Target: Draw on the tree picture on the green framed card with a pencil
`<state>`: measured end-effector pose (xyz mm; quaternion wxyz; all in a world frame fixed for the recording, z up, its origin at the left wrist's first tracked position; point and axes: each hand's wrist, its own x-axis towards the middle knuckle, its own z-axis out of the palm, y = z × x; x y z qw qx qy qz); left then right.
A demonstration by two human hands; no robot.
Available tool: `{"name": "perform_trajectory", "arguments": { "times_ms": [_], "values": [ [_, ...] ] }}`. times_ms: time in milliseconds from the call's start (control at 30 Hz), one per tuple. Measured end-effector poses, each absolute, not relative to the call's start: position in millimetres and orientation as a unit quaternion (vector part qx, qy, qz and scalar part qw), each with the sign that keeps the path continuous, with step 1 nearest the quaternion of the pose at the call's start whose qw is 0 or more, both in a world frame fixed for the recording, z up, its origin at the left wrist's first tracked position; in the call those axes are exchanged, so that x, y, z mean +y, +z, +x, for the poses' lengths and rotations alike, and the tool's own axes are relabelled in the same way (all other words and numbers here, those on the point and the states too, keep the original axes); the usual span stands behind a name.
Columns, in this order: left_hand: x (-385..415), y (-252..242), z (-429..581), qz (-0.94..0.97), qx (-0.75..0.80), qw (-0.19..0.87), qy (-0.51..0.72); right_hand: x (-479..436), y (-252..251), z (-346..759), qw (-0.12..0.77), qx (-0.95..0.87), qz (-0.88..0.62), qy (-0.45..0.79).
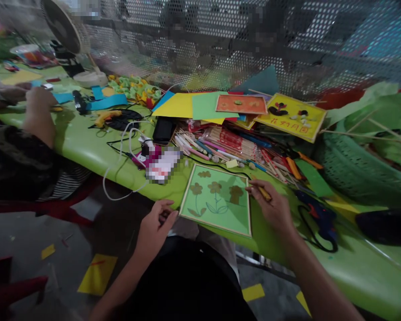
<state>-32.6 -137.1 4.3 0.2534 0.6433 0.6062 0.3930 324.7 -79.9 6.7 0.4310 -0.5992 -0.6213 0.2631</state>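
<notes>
A green framed picture (pixel 205 196) lies at the near table edge, with brown flower and tree shapes, drawn stems and a thin pale wooden border. By its lower left corner is my left hand (pixel 157 225), fingers loosely bent and apart from the thumb, whose tip is at the frame's edge. My right hand (pixel 272 205) is at the upper right corner, its fingertips against the border. In that hand is a thin yellow-brown pen-like tool (pixel 263 192); its exact kind cannot be made out.
Sticks and pens (pixel 200 147) lie in a pile behind the picture, near a phone (pixel 163 165) with a white cable. A glue gun (pixel 319 218) and green basket (pixel 364 165) are on the right. At left are another person's hands (pixel 40 98) and a fan (pixel 65 31).
</notes>
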Motion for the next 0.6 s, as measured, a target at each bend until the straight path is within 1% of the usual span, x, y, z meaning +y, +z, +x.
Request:
{"name": "perform_trajectory", "arguments": {
  "times_ms": [167,400,600],
  "values": [
    [-136,4,-21,0.63,0.599,0.285,0.404,-77,5,325,0.441,-0.624,-0.586,0.269],
    [-127,5,-14,0.616,0.572,0.305,0.448,-71,3,326,0.488,-0.589,-0.561,0.317],
    [-132,1,-14,0.643,0.555,0.29,0.442,-69,5,325,0.505,-0.58,-0.553,0.321]
  ]
}}
